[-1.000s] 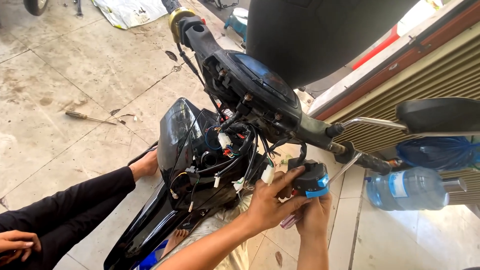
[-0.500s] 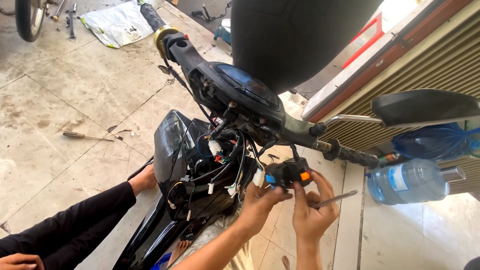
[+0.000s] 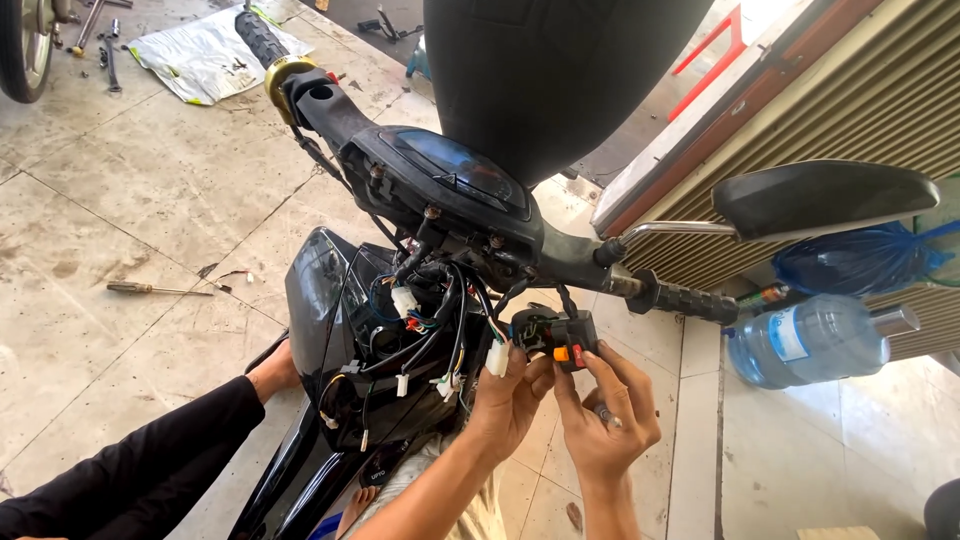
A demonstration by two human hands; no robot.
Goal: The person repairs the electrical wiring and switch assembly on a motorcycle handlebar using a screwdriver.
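Observation:
A black motorbike stands with its front panel off, and loose wiring with white connectors [image 3: 415,330] hangs below the handlebar [image 3: 560,262]. A small black switch block with orange and red buttons [image 3: 563,337] dangles on wires under the right grip [image 3: 690,298]. My left hand [image 3: 505,395] holds the switch block from the left side. My right hand [image 3: 603,415] touches the block's buttons with its fingertips and keeps a thin screwdriver [image 3: 606,415] tucked in the palm.
Another person's hand in a black sleeve [image 3: 272,372] rests against the bike's black front cover [image 3: 315,290]. A screwdriver [image 3: 155,290] lies on the tiled floor. A big water bottle [image 3: 815,338], a blue bag [image 3: 860,258] and a mirror [image 3: 820,197] sit right.
The view has shifted up and back. My hands have moved up to the switch block, which now shows its orange and red buttons; the blue item seen earlier is gone.

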